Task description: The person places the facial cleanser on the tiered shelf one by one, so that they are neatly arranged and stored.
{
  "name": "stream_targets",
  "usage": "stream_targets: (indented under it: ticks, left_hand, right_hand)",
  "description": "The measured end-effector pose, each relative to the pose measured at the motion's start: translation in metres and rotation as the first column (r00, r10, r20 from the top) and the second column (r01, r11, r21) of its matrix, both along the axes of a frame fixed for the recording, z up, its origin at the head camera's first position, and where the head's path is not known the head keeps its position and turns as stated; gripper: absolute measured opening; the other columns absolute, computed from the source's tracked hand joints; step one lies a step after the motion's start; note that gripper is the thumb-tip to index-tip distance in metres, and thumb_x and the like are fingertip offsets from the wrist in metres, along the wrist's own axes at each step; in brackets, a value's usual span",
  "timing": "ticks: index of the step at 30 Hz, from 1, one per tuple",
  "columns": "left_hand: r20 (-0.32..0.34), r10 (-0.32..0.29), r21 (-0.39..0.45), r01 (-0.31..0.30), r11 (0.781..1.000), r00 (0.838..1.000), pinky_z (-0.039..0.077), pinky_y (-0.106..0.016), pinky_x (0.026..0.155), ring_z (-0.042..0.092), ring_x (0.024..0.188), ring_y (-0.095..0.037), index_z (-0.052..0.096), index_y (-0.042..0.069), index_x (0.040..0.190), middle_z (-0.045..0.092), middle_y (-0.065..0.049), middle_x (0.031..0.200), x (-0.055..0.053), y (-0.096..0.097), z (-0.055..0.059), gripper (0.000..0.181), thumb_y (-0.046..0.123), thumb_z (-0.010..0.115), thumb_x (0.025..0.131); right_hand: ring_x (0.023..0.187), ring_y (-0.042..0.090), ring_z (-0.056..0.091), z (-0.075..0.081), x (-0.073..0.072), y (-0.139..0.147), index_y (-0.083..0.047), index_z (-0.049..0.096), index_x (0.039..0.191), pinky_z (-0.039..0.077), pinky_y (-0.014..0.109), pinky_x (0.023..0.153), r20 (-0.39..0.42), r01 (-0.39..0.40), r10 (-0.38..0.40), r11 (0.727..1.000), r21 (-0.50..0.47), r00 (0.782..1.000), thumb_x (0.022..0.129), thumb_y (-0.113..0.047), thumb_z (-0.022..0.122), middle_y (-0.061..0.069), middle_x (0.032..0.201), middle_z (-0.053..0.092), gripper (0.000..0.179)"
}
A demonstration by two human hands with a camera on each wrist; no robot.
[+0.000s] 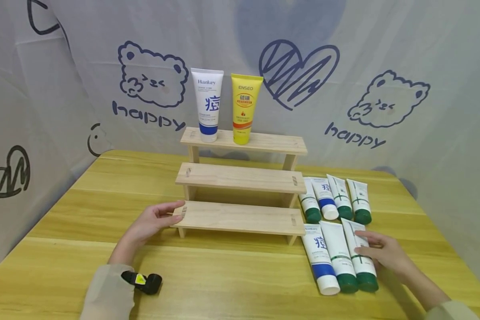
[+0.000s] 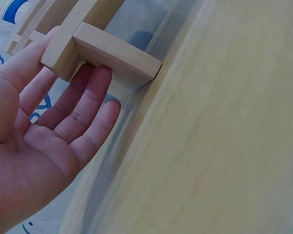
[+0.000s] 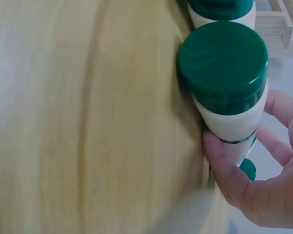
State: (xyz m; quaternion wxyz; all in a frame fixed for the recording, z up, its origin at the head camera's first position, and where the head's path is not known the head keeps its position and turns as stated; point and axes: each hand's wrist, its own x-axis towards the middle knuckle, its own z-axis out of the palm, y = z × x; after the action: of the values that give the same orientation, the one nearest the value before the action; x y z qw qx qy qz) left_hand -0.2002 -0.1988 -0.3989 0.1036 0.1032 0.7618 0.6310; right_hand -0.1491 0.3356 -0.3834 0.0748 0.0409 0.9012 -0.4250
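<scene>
A three-step wooden display stand point(image 1: 240, 218) stands mid-table. My left hand point(image 1: 150, 224) grips the left end of its lowest step, thumb over the board; in the left wrist view the fingers point(image 2: 83, 117) reach below it, beside the leg point(image 2: 119, 51). My right hand point(image 1: 388, 253) holds a white squeeze tube with a green cap point(image 1: 362, 258), the rightmost of the front row. The right wrist view shows thumb and fingers on either side of that tube, below its green cap point(image 3: 224, 63). Beside it lie another green-capped tube point(image 1: 338, 251) and a blue-and-white tube point(image 1: 319, 253).
On the top step, a white-and-blue tube point(image 1: 209, 104) and a yellow tube point(image 1: 245, 106) stand upright on their caps. Behind the front row lies a second row of several tubes, including a green-capped one point(image 1: 359, 200). A printed cloth point(image 1: 224, 35) hangs behind the table point(image 1: 208, 284).
</scene>
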Motion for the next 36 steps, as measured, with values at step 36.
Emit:
stream_targets:
  ticks: [36]
  left_hand:
    - [-0.008, -0.005, -0.012, 0.005, 1.0, 1.0, 0.044, -0.024, 0.077, 0.052, 0.094, -0.011, 0.043, -0.004, 0.129, 0.044, -0.023, 0.126, -0.001, -0.001, -0.001, 0.052, 0.018, 0.062, 0.086]
  right_hand:
    - [0.094, 0.033, 0.044, 0.032, -0.021, -0.006, -0.009, 0.033, 0.129, 0.048, 0.029, 0.062, -0.051, 0.077, -0.09, 0.974, -0.215, 0.995, 0.082, -0.015, 0.064, 0.036, 0.128, 0.025, 0.056]
